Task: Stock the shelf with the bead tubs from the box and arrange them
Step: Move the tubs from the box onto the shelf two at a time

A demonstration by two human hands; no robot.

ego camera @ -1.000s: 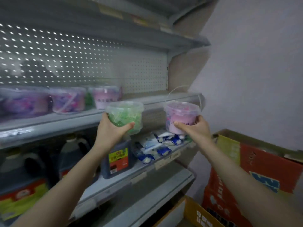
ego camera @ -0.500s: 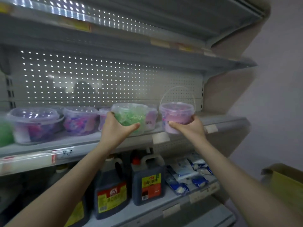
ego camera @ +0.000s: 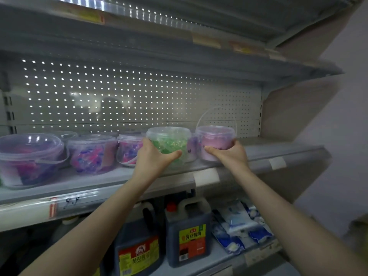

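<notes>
My left hand [ego camera: 154, 159] grips a clear tub of green beads [ego camera: 169, 143], which sits at the front of the grey middle shelf [ego camera: 278, 151]. Right beside it, my right hand [ego camera: 229, 155] holds a clear tub of pink beads [ego camera: 216, 140] whose thin wire handle stands upright. Both tubs appear to rest on the shelf surface. To the left, several tubs of pink and purple beads [ego camera: 91, 153] stand in a row on the same shelf. The box is out of view.
A perforated back panel [ego camera: 139, 100] closes the shelf behind. The shelf's right end past the pink tub holds nothing. Below stand dark soy sauce jugs [ego camera: 188, 234] and blue-white packets [ego camera: 239, 226]. Another shelf [ego camera: 179, 58] hangs overhead. A wall runs along the right.
Both hands carried the green and pink tubs up and forward from in front of the shelf edge onto the middle shelf. The view rose and the cardboard box dropped out of sight.
</notes>
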